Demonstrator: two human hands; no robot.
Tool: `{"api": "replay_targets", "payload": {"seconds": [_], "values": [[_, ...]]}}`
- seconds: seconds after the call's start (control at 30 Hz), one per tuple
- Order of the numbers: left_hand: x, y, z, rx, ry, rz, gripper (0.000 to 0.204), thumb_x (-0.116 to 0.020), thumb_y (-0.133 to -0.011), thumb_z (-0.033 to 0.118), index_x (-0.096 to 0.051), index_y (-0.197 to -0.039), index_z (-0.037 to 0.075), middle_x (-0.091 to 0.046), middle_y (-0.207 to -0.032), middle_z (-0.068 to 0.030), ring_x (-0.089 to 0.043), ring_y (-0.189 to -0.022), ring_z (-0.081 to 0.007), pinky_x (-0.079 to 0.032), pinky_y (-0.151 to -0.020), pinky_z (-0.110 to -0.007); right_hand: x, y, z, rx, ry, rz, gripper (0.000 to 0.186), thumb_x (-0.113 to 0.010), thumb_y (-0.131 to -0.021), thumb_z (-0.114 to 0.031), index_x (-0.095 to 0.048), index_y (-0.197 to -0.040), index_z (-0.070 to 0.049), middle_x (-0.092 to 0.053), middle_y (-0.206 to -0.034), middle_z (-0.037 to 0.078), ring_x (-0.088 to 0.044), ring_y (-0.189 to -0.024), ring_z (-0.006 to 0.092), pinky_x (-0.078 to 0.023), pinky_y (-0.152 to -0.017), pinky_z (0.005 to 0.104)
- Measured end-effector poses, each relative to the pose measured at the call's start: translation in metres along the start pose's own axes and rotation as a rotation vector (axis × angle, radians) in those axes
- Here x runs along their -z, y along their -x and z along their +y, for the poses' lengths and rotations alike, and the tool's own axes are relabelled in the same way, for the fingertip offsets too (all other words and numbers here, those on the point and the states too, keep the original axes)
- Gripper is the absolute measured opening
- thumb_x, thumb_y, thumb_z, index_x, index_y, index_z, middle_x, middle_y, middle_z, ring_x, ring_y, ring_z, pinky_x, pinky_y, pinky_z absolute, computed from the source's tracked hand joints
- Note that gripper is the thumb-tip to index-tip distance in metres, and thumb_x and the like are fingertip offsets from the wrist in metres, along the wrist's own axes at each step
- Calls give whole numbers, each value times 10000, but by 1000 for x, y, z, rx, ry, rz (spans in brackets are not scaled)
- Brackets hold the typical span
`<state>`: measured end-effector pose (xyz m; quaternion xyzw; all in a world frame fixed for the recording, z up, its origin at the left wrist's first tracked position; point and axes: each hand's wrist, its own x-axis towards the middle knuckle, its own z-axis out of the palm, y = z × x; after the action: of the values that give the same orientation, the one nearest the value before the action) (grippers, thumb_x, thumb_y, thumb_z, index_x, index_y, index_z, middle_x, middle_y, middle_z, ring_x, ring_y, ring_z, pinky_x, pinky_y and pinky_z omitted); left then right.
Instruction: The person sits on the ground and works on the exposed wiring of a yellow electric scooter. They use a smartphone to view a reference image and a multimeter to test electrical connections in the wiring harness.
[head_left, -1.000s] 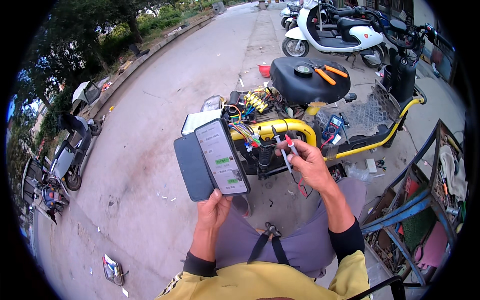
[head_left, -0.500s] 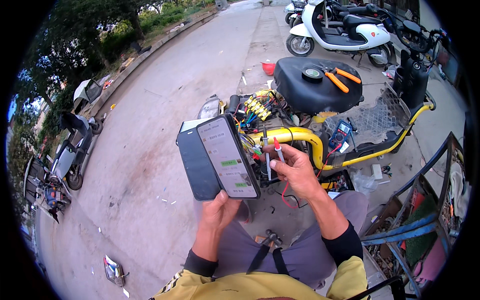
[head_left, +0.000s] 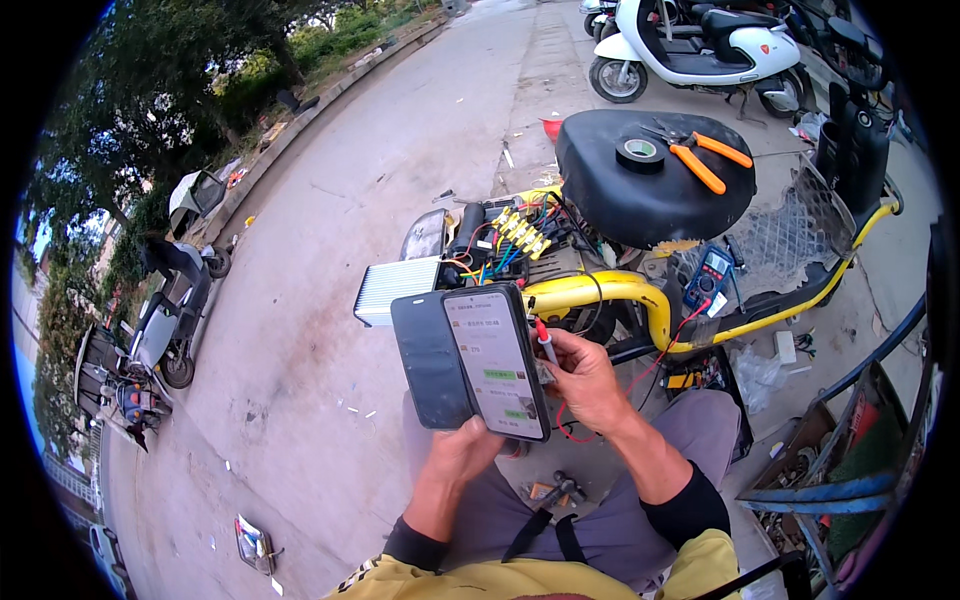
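Note:
A smartphone [head_left: 503, 370] with a lit chat screen rests in my left hand [head_left: 462, 458], its dark flip cover [head_left: 430, 365] folded out to the left. My right hand [head_left: 590, 388] is closed around a red-tipped test probe [head_left: 544, 342] beside the phone's right edge. The phone hides part of those fingers; whether a second probe is in them I cannot make out. A red lead runs back to the blue multimeter [head_left: 712, 272] on the footboard. Beyond the phone lies the yellow scooter frame [head_left: 600, 288], with a finned silver box [head_left: 398, 284] and yellow-wrapped wire joints [head_left: 520, 232].
On the black seat [head_left: 620, 205] lie orange-handled pliers [head_left: 697, 168] and a roll of tape [head_left: 639, 152]. A hammer [head_left: 565, 488] is on the ground between my legs. A metal rack [head_left: 850, 490] stands at the right, and a white scooter [head_left: 700, 60] is parked behind.
The phone has come lower and nearer to me, uncovering the finned silver box. My right hand has drawn in against the phone's edge, and the whole view has shifted slightly.

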<state>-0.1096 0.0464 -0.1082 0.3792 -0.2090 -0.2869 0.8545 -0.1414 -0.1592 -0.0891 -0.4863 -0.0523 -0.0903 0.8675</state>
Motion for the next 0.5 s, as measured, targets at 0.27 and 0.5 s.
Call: {"api": "replay_targets", "payload": {"seconds": [0.27,0.5], "values": [[6,-5,-1,-25,12,-18,707,-757,-947,199,-408,-1547,62,-559,-1484,-135,-569,-1349,-347,-511,-1062,-548,2,3,-3,-133,-154,-18,381,-556,-1075,-134,-605,-1434,-16,-640,-1018,-45,-502,-784,13,-450,-681,202],[6,0,3,21,116,-5,708,-777,-925,126,-435,-1535,18,-569,-1499,-158,-560,-1379,-337,-440,-1180,-523,-5,3,-7,52,105,58,413,-606,-1060,-129,-582,-1451,3,-676,-1062,9,-595,-876,60,-510,-752,234]]}}
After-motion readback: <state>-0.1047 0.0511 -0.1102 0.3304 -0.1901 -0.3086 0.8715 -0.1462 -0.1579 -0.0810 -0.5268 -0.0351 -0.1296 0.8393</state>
